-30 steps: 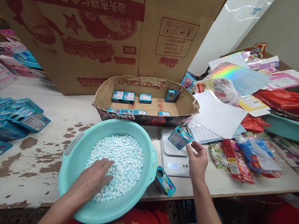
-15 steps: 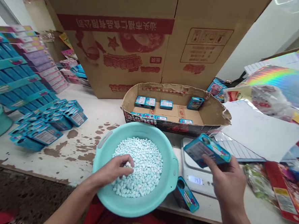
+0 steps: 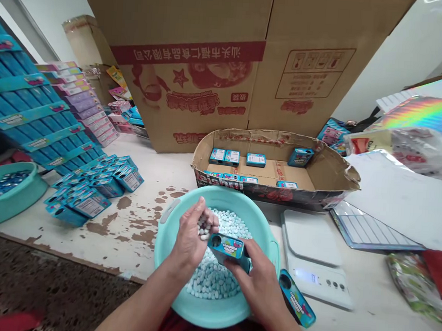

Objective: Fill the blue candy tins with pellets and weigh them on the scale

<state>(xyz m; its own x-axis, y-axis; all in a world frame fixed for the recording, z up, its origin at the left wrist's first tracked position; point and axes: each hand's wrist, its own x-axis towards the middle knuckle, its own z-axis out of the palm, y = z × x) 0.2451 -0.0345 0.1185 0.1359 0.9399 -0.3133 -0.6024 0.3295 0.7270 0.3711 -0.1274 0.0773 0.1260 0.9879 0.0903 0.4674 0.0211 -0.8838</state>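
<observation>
My left hand is cupped around a small heap of white candies, just above the turquoise basin. Loose white and pale-blue candies fill the basin's middle. My right hand grips a small blue candy box over the basin. The box is tilted, with a round dark hole at its left end close to my left fingers. Another blue candy box lies on the table right of the basin, beside a white digital scale whose plate carries nothing.
Behind the basin sits a low cardboard tray with several blue boxes in it, before a tall carton. More blue boxes cluster at left, near stacked displays and another turquoise basin. Papers and packets lie at right.
My left hand has risen out of the candies with a handful. My right hand has brought the candy box left from above the scale to my left hand. The view has shifted slightly.
</observation>
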